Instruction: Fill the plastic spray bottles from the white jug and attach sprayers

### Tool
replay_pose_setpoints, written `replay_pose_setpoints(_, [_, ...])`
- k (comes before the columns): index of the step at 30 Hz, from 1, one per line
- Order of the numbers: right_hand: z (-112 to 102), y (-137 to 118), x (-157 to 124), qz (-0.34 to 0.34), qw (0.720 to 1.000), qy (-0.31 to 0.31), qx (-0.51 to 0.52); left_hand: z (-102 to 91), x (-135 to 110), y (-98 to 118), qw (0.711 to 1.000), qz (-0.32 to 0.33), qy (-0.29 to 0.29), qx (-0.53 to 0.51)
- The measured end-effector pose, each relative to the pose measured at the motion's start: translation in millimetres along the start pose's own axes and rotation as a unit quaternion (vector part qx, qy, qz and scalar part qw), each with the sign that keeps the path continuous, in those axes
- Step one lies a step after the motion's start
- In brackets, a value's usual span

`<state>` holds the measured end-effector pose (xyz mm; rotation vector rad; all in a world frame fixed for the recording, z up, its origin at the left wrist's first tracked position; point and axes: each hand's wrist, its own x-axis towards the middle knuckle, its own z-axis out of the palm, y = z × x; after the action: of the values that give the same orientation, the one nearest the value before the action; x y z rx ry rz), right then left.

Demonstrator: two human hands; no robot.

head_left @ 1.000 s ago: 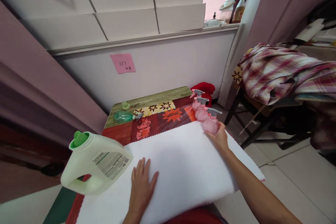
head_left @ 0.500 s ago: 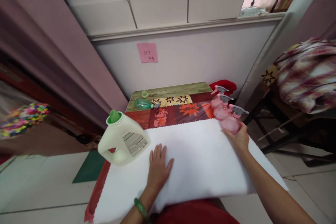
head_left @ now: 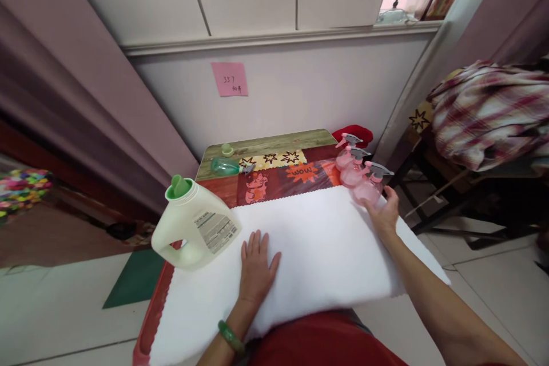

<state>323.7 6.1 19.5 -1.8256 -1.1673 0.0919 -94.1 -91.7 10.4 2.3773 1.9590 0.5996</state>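
My left hand (head_left: pixel 257 271) lies flat on the white cloth (head_left: pixel 309 257), fingers spread and holding nothing. To its left a cream detergent jug (head_left: pixel 193 229) with a green cap stands on the table. My right hand (head_left: pixel 385 218) is at the near pink spray bottle (head_left: pixel 368 190), thumb low on one side and fingers apart on the other, the palm behind it. Two more pink spray bottles, a middle one (head_left: pixel 351 173) and a far one (head_left: pixel 343 158), stand behind it in a row. A green spray bottle (head_left: pixel 225 166) lies on its side at the far left.
A small green cap (head_left: pixel 227 150) sits near the table's back edge. The patterned table top (head_left: pixel 274 186) shows beyond the cloth. A pink note (head_left: pixel 229 79) is on the wall. Plaid fabric (head_left: pixel 493 114) lies piled at right, and a red round object (head_left: pixel 355 134) is behind the table.
The view has shifted a little. My right hand's fingers have loosened and spread at the near pink spray bottle, which stands in the row. My left hand remains flat on the cloth.
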Motion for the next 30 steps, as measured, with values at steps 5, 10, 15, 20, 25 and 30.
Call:
replay_pose_setpoints(5, [-8, -15, -16, -0.270, 0.963, 0.007, 0.014, 5.6, -5, -4, 0.999, 0.018, 0.034, 0.020])
replay_pose_setpoints(10, [56, -90, -19, -0.454, 0.871, -0.167, 0.087, 5.3, -9, -6, 0.995, 0.043, 0.069, 0.066])
replay_pose_setpoints(15, [185, -190, -8, -0.405, 0.865, -0.278, 0.097, -1.5, -9, -6, 0.992, 0.055, 0.073, 0.089])
replay_pose_setpoints(20, [299, -279, -3, -0.346, 0.864, -0.367, 0.015, -3.5, -9, -7, 0.988, 0.064, 0.083, 0.116])
replay_pose_setpoints(25, [356, -318, -20, -0.288, 0.859, -0.420, -0.056, 2.6, -11, -12, 0.986, 0.076, 0.095, 0.111])
replay_pose_setpoints(30, [353, -324, -24, -0.250, 0.876, -0.411, -0.043, 6.1, -12, -12, 0.987, 0.069, 0.105, 0.095])
